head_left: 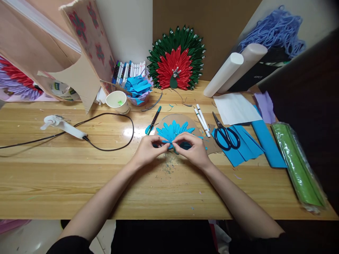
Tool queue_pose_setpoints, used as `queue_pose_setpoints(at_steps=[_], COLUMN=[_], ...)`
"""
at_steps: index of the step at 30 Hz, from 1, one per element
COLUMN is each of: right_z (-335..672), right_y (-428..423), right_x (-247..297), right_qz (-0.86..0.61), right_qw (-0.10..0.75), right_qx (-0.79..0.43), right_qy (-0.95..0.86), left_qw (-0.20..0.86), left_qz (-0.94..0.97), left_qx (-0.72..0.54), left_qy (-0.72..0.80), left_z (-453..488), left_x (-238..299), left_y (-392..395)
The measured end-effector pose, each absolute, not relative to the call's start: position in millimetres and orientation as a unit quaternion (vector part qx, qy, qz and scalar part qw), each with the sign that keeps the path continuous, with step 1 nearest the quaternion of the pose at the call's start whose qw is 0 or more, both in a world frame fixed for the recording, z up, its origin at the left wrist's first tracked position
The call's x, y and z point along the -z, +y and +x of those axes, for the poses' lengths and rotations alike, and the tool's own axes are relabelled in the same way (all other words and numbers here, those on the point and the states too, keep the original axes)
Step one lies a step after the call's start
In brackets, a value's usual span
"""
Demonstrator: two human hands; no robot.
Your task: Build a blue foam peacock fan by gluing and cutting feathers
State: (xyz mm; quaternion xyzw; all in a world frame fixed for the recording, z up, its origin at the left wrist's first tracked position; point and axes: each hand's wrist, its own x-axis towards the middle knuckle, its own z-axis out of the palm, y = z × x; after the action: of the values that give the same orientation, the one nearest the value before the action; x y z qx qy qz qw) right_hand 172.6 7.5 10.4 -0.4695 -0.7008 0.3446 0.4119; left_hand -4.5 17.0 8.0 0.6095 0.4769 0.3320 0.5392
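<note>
My left hand [150,150] and my right hand [192,150] meet at the middle of the table, thumb and forefinger pinched on each. A small blue crepe paper petal [171,141] appears between the fingertips, mostly hidden by them. Right behind it fans a cluster of blue paper petals [173,129], lying on a rounded piece of brown cardboard [194,121]. Part of the cluster is covered by my fingers. A dark green bit shows under my right fingertips. Dark scraps [168,164] are scattered on the wood in front of my hands.
Black-handled scissors [227,137] lie on blue paper strips [243,146] at right, near white markers [202,121]. A corded white glue gun [65,126] lies left. Behind stand a paper cup [118,102] and a red-green paper peacock [174,65]. A wrapped green roll [298,165] lies far right.
</note>
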Motion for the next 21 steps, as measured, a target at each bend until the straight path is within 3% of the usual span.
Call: queue_pose_setpoints(at_steps=[7,21], right_z=[174.1,182.3], right_y=[7.9,9.6], right_x=[-8.4,-2.4], right_qz=[-0.433,-0.315], right_qw=[0.399,0.356], right_qx=[-0.264,-0.114], right_qy=[-0.764,-0.872], left_qw=[0.511,0.646], left_qz=[0.629,0.529], left_qx=[-0.336,-0.313], left_qy=[0.48,0.453], left_z=[-3.7,-5.7], left_x=[-8.3,-3.1], left_y=[16.4,20.0])
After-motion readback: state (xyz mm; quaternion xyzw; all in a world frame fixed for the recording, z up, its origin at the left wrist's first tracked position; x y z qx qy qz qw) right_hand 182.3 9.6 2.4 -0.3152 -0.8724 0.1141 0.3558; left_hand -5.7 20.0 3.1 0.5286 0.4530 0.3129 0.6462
